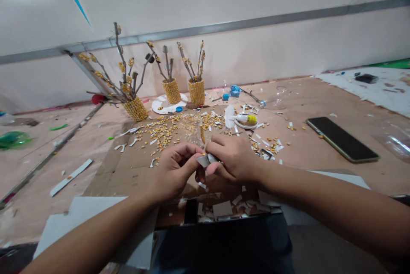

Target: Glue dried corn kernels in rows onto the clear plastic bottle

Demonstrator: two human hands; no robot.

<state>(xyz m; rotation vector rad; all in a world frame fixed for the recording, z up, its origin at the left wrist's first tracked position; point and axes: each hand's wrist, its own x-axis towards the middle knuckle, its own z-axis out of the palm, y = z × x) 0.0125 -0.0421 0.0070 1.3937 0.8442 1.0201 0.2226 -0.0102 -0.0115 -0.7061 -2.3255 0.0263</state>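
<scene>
My left hand (179, 167) is closed, pinching a small white piece of card (202, 161) between thumb and fingers. Against the card's right end, my right hand (235, 158) is closed around a small grey, shiny piece (211, 158); most of it is hidden by the fingers, so its kind is unclear. Just beyond the hands lie scattered corn kernels (163, 134) and a narrow strip covered with kernels (202, 134). A white glue bottle with a yellow label (246, 119) lies past my right hand.
Kernel-covered pots with twigs (136, 109) stand at the back left, one on a white disc (156, 106). A phone (342, 139) lies at right. Cardboard (109, 173) covers the table before me, with white scraps (222, 209) near my lap. A plastic bottle (278, 98) lies behind.
</scene>
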